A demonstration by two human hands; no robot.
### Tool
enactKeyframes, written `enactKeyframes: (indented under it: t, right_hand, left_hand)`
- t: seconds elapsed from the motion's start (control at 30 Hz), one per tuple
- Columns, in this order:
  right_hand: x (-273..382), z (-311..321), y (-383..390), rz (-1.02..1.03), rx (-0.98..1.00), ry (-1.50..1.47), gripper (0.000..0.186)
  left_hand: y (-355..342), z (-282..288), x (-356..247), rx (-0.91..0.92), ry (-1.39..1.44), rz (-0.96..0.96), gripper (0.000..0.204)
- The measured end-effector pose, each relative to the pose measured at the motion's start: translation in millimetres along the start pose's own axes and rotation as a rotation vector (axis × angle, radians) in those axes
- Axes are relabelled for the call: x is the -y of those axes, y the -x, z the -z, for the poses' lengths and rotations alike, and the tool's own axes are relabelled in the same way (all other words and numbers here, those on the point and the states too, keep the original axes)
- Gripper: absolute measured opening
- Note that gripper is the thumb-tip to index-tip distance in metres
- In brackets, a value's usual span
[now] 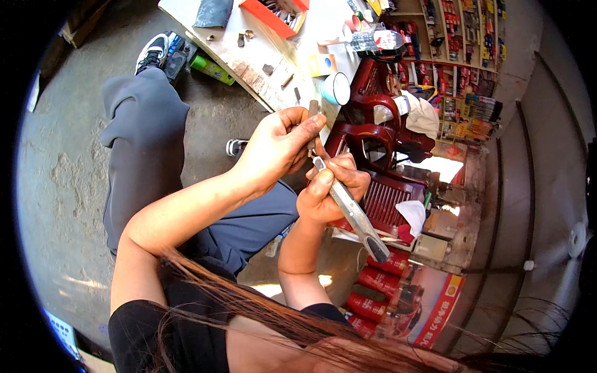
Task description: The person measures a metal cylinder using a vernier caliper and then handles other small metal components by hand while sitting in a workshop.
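My left hand [280,143] is closed around a small dark brown bar [313,109], with thumb and fingers pinching it near its middle. The upper end of the bar sticks up past my thumb. Right beside it, my right hand [333,189] grips a silver-grey utility knife [351,210]. The knife slants, its dark butt end down to the right and its front end up at the bar's lower part. Fingers hide much of the spot where the two meet, so I cannot tell whether the blade touches the bar.
Beyond my hands stands a white table [239,43] with a red-edged box [277,17] of small pieces, several loose dark bits and an enamel cup [336,88]. Dark red wooden chairs [373,140] stand at the right, before shelves of packaged goods [457,43]. A green package [211,68] lies under the table.
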State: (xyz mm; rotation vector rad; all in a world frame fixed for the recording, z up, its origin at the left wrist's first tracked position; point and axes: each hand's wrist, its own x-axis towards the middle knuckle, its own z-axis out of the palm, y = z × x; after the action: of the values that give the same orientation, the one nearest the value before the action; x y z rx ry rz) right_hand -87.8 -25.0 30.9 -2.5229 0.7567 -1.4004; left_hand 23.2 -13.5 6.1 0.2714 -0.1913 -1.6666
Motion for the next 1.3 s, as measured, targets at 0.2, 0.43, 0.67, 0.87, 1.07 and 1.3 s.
enactKeyframes:
  t: [0.2,0.43,0.67,0.87,1.07,1.3]
  right_hand:
    - [0,-4,0,-0.014,-0.037,-0.017,0.022]
    - [0,-8,1,-0.040,-0.048,-0.016,0.022]
    - [1,-2,-1,-0.087,-0.145,-0.136,0.026]
    - [2,-1,-1,-0.044,-0.125,-0.062,0.027]
    - [4,-2,-1,-0.032,-0.110,-0.048,0.026]
    - [-1,3,0,0.011,0.010,-0.005,0.024]
  left_hand:
    - [-1,2,1,0.005,0.024,0.013,0.026]
    - [-1,1,0,-0.040,0.017,0.019,0.028]
    - [-2,4,4,0.027,-0.048,-0.015,0.021]
    - [-1,1,0,0.038,0.018,0.022,0.018]
    - [-1,2,1,0.037,0.033,0.027,0.018]
    - [1,3,0,-0.029,0.020,0.020,0.021]
